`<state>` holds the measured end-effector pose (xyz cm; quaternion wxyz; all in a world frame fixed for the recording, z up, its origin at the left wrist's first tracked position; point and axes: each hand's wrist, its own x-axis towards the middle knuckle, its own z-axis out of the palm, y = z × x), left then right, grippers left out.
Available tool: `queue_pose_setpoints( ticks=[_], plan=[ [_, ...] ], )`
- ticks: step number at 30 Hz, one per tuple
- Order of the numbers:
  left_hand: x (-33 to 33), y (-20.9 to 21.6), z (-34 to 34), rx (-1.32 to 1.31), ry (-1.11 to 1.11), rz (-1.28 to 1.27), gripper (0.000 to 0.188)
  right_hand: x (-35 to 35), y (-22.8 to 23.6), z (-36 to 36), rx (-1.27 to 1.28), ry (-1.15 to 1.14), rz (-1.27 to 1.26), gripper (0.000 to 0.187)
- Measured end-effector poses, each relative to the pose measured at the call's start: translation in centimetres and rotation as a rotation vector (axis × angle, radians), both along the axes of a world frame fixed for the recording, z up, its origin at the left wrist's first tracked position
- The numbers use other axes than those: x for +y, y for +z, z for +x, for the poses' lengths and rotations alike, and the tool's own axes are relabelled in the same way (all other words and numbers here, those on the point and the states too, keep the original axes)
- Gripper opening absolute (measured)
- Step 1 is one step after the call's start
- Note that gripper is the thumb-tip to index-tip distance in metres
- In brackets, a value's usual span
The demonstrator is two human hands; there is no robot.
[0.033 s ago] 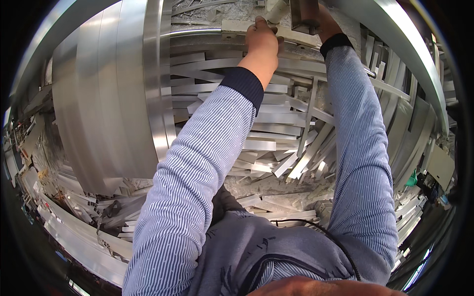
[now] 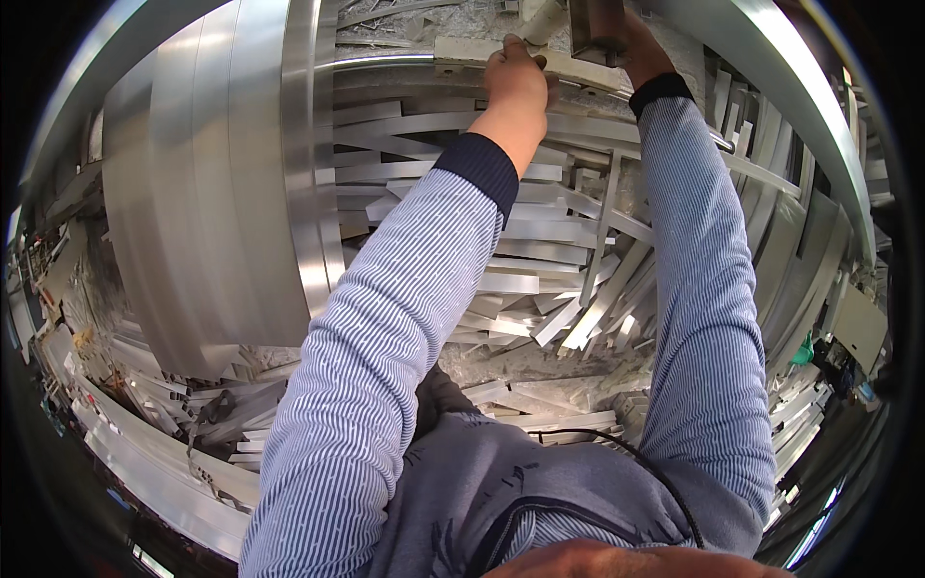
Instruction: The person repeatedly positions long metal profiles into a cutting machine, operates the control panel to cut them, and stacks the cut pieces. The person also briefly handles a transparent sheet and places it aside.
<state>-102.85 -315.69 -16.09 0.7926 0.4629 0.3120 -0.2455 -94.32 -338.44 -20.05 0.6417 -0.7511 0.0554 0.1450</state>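
At the top of the head view my left hand (image 2: 518, 81) rests at a pale metal bar (image 2: 461, 53), its thumb raised and its other fingers curled out of sight. What those fingers close on is hidden. Just beyond it is a pale round tube (image 2: 542, 21). My right hand (image 2: 647, 50) is farther right, up against a dark brown box-shaped metal part (image 2: 594, 31). That part covers most of the right fingers, so their grip does not show.
Wide, flat silver metal profiles (image 2: 207, 193) stand to the left. Many cut metal strips (image 2: 549, 231) lie piled beneath my arms. A curved silver beam (image 2: 805, 91) spans the upper right. More offcuts (image 2: 800, 419) lie at the lower right, near a small green thing (image 2: 804, 350).
My left hand and forearm have shifted very slightly to the right and toward me. The right hand has barely moved.
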Motion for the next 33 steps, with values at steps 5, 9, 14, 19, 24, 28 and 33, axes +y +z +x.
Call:
queue_pose_setpoints(
  ticks=[5, 9, 14, 19, 24, 28, 33],
  plan=[
    [-1.0, -0.5, -3.0, 0.021, -0.083, 0.001, 0.049, -0.4, -5.4, -11.9, 0.32, -0.635, 0.459, 0.045],
    [-2.4, 0.4, -6.8, 0.022, -0.163, -0.031, 0.048, 2.5, -13.9, -35.1, 0.707, -0.815, 0.329, 0.033],
    [-2.4, 0.4, -11.6, -0.07, -0.29, -0.02, 0.048, 9.6, -15.9, -70.8, 1.23, -0.848, 0.002, 0.016],
    [0.2, -0.2, -20.4, -0.42, -0.466, 0.132, 0.042, 13.9, -8.8, -97.8, 1.489, -0.812, 0.01, 0.021],
    [6.4, 3.1, -31.4, -0.703, -0.483, 0.26, 0.032, 14.4, -5.9, -113.5, 1.125, -0.476, -0.315, 0.018],
    [16.0, 7.9, -37.7, -1.018, -0.374, 0.564, 0.02, 17.6, -5.4, -118.0, 1.025, -0.653, -0.19, 0.015],
    [29.9, 6.3, -40.4, -1.049, -0.584, 1.164, 0.035, 23.0, -6.1, -119.5, 1.183, -1.047, 0.111, 0.018]
  ],
)
